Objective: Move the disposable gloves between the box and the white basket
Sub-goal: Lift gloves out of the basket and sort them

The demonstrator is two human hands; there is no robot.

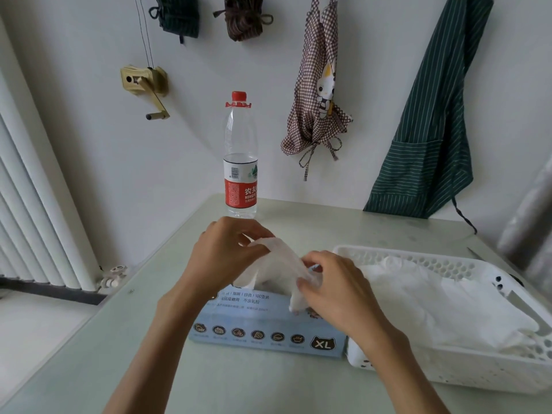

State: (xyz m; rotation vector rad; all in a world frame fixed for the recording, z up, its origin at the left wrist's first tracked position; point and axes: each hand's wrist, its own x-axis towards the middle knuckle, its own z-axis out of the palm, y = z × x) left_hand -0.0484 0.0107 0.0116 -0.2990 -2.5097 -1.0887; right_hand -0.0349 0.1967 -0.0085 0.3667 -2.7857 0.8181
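A light blue glove box marked XL lies on the table in front of me. A thin white disposable glove stretches above the box's top opening. My left hand pinches its upper end and my right hand pinches its lower end over the box. To the right stands the white perforated basket, touching the box, with a heap of white gloves inside it.
A tall water bottle with a red cap stands behind the box near the wall. Aprons hang on the wall at the back right. A white radiator runs along the left. Bare table lies near me.
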